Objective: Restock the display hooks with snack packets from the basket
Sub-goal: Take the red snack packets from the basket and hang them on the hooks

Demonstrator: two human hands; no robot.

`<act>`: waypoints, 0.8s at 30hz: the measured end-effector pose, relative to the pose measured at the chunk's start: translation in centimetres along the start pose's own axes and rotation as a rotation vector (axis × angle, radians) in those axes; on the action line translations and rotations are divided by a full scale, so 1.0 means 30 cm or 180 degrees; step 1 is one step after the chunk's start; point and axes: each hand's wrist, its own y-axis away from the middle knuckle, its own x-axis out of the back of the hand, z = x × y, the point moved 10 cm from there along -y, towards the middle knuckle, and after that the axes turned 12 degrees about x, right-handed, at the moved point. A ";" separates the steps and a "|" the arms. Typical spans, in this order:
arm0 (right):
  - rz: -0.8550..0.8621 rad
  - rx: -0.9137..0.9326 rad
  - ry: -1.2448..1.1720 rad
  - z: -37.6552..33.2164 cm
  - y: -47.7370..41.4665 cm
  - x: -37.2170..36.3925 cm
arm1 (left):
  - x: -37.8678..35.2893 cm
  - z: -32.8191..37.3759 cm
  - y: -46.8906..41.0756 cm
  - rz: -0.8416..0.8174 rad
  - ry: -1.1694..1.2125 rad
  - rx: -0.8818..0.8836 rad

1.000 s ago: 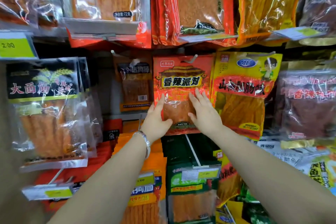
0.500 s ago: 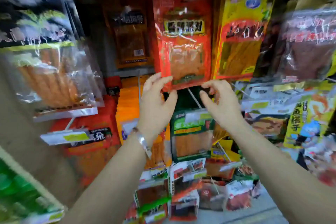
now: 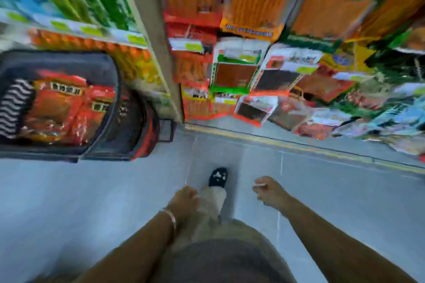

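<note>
Below my camera the grey floor (image 3: 92,202) fills most of the view, and everything is smeared by blur. Across the top right I see the display (image 3: 326,14), crowded with hanging snack bags in orange, red and green; I cannot make out the hooks themselves. A pale upright post (image 3: 158,41) bounds it on the left. Left of that post sits the dark basket (image 3: 110,71), low beside the shelving, with the red snack packets (image 3: 64,108) lying flat inside it and something with black and white stripes (image 3: 13,105) at its left end. Both bare arms reach down, well apart from the basket. The left hand (image 3: 184,202) hangs in front of a light trouser leg (image 3: 211,202), fingers loosely curled, nothing in it that I can see. The right hand (image 3: 269,193) hangs over bare floor, fingers also loosely bent and empty. Between the hands a black shoe (image 3: 218,177) points toward the display. A thin bracelet (image 3: 171,216) circles the left wrist.
</note>
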 end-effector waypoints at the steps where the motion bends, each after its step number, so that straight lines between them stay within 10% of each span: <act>1: -0.0152 -0.0222 0.0126 0.085 0.029 -0.058 | -0.067 -0.105 0.029 -0.0219 -0.0117 0.0191; 10: -0.0981 0.0161 0.1467 0.205 0.177 -0.441 | 0.052 -0.505 0.143 0.0136 0.0997 0.0889; 15: -0.1097 0.0188 0.1501 -0.064 0.034 -0.532 | 0.250 -0.676 0.114 0.0455 0.2739 0.1183; 24: -0.0299 0.0925 0.0539 -0.780 -0.207 -0.983 | 0.910 -0.910 -0.042 0.0819 0.2983 0.0982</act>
